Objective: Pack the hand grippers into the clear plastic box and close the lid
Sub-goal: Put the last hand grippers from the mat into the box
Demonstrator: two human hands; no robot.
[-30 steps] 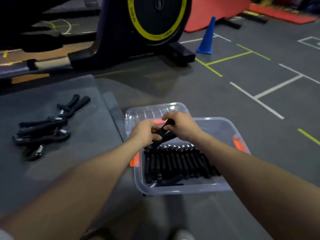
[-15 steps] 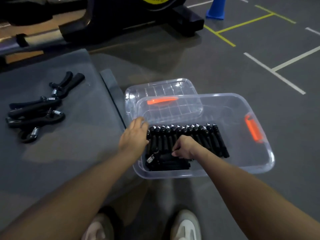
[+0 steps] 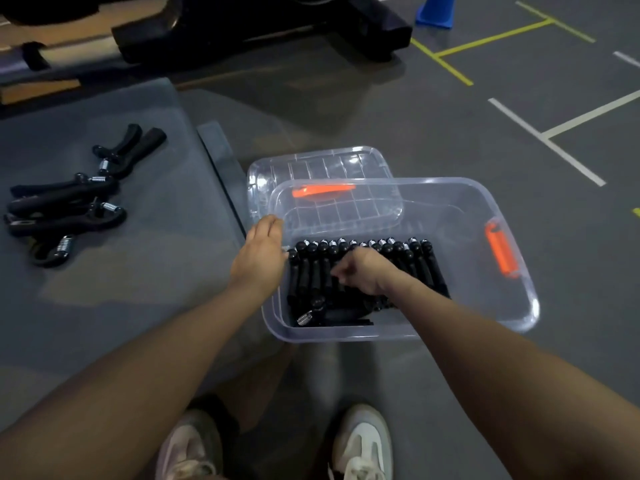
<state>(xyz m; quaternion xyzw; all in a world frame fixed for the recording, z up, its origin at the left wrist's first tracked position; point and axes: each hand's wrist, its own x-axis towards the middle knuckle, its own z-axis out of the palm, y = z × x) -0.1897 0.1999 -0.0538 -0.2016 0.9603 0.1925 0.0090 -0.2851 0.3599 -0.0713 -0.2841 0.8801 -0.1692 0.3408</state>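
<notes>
Since then your right hand (image 3: 363, 273) slid up the packed hand grippers (image 3: 374, 268), clenched; your left hand (image 3: 259, 254) stayed released at the clear plastic box (image 3: 519, 306) rim. Loose grippers (image 3: 69, 202) lay on the mat (image 3: 138, 271); the lid (image 3: 322, 168) leaned behind.

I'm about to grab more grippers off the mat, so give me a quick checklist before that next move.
1. Clear plastic box open: ok.
2. Lid out of the way behind the box: ok.
3. Packed hand grippers lined up in a row: ok; one near the front lies crosswise.
4. Loose hand grippers remaining on the grey mat: not ok, several unpacked.
5. Left hand free: ok, at the box rim.
6. Right hand grip empty: cannot tell, fingers curled among the grippers.
</notes>
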